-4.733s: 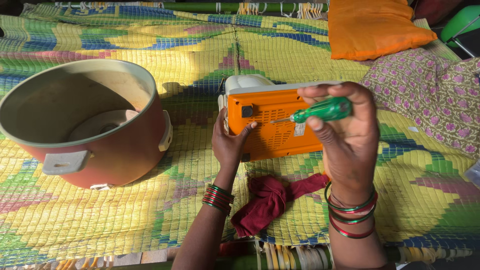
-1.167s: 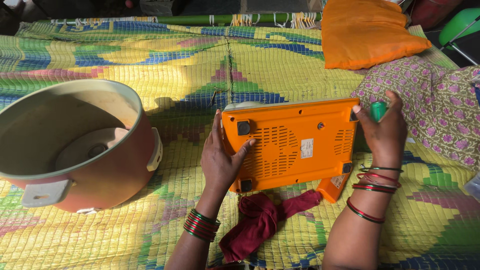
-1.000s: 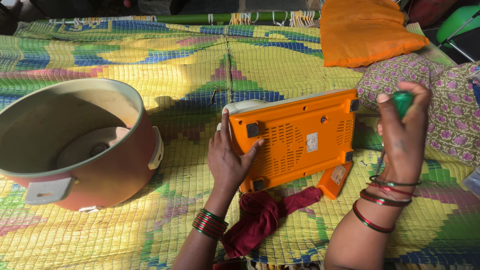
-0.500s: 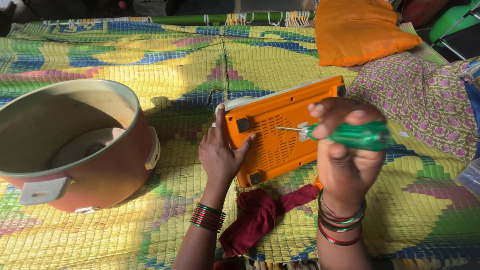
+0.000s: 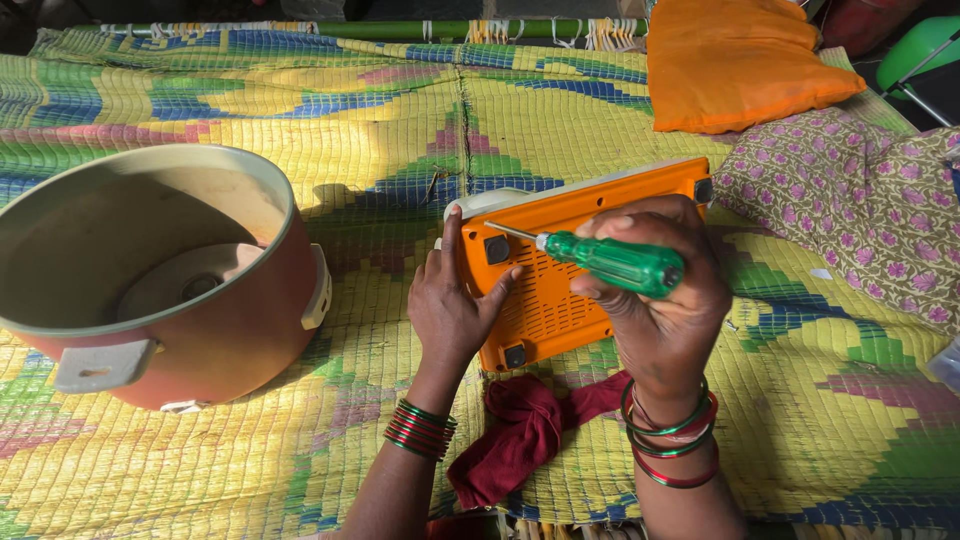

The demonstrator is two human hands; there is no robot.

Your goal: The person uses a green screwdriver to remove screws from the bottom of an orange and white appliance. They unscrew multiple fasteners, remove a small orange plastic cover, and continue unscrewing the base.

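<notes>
An orange plastic appliance (image 5: 545, 300) stands on its edge on the woven mat, its vented back facing me. My left hand (image 5: 452, 308) presses flat against its left end, fingers spread over the corner. My right hand (image 5: 660, 300) grips a green-handled screwdriver (image 5: 610, 262), and the metal tip points left at the upper left corner of the orange back, near a dark foot. Both wrists wear red and green bangles.
A round reddish cooker body (image 5: 150, 280) with a pale rim sits open at the left. A dark red cloth (image 5: 530, 430) lies in front of the appliance. An orange cushion (image 5: 740, 65) and flowered fabric (image 5: 860, 200) lie at the right on the colourful mat (image 5: 300, 120).
My right hand has swung from the appliance's right end to its front, bringing the screwdriver tip to the upper left corner. The appliance has tilted and shifted slightly; my left hand stays on it.
</notes>
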